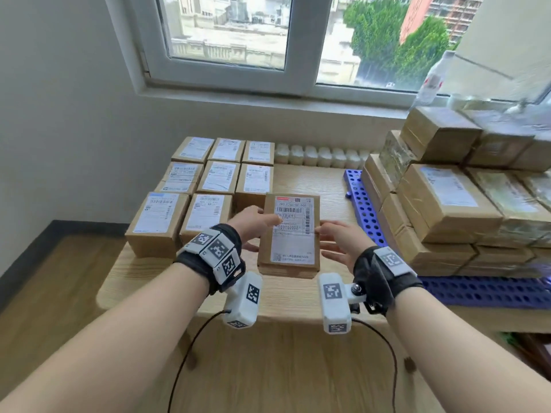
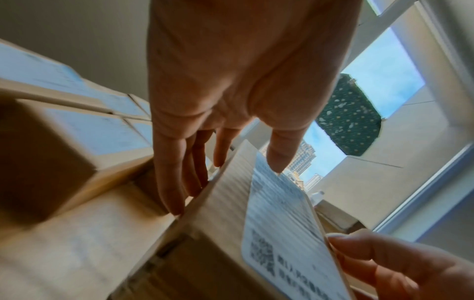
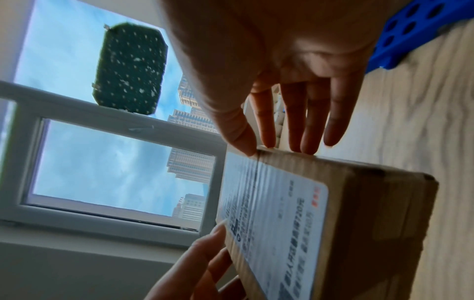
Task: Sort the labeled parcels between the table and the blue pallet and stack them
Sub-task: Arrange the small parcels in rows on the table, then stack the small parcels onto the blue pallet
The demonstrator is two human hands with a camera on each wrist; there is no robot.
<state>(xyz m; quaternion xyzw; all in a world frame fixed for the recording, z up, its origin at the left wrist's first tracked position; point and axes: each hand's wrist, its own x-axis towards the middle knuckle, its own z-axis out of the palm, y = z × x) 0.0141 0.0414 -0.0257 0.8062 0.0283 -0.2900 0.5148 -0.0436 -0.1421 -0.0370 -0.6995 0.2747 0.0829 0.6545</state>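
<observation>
A brown cardboard parcel (image 1: 293,234) (image 2: 277,223) (image 3: 282,213) with a white, red-topped label is between my two hands, tilted over the wooden table (image 1: 298,296). My left hand (image 1: 256,225) (image 2: 225,188) pinches its left edge, thumb on the label and fingers along the side. My right hand (image 1: 328,239) (image 3: 279,146) touches the right side with straight, spread fingertips. Left of the parcel lie several labelled parcels (image 1: 208,180) in rows. The blue pallet (image 1: 366,210) (image 3: 410,30) at the right carries a tall stack of taped parcels (image 1: 462,204).
A row of small white bottles (image 1: 319,156) stands along the table's back edge under the window. A plastic bottle (image 1: 432,79) sits on the sill at the right. Bare tabletop shows between the held parcel and the pallet and along the near edge.
</observation>
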